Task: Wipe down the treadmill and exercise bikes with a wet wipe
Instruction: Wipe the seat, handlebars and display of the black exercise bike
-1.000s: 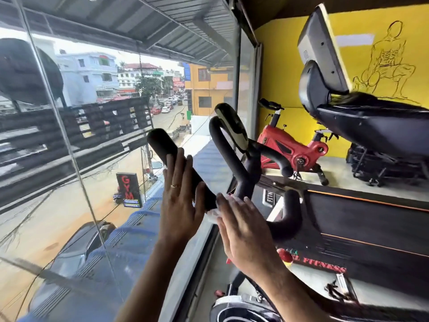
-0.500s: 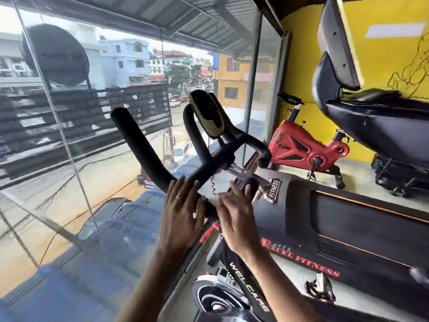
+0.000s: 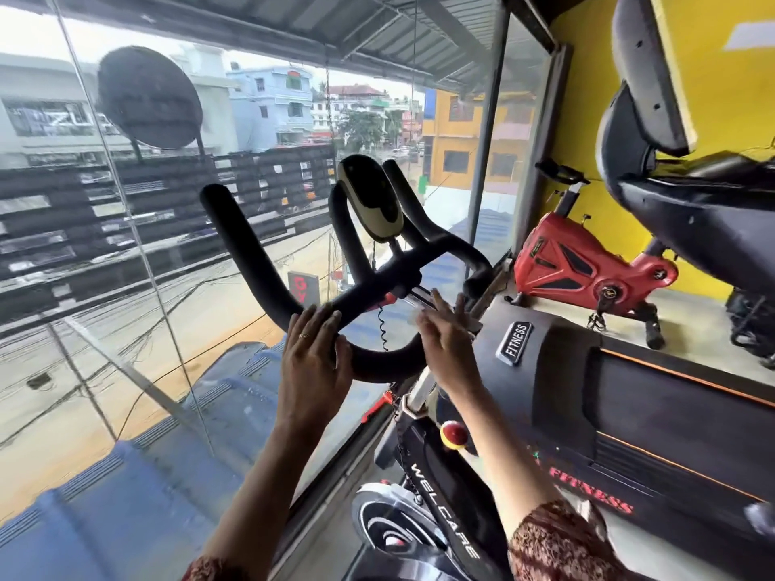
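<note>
Fingers point(image 3: 319, 321) of the left hand point(image 3: 314, 362) lie nearly straight over the bend of the black handlebar point(image 3: 251, 253), steadying it rather than clenching; those of the right hand point(image 3: 448, 345) are also stretched out, pressing a pale, half-hidden wet wipe point(image 3: 413, 317) against the chrome slide point(image 3: 415, 293) under the bar's centre, nothing being pinched; with so loose a hold the wipe could, I judge, slip from under the flat fingers and drop past the frame towards the flywheel point(image 3: 390, 526); a stroke carried leftwards might snag the coiled cable point(image 3: 382, 329) that hangs from the console point(image 3: 371, 203) and tug at it; the wipe's moisture could also creep towards that console; the unclasped left hand may let the bar shift under a hard rub; beyond, the treadmill point(image 3: 629, 396) and the red bike point(image 3: 578, 270) stand apart from both hands. Against half a second ago, the right hand has left the bar's junction and reached right onto the chrome; the left hand keeps its place on the bend; a second ago the wipe sat between both hands on the left horn.
</note>
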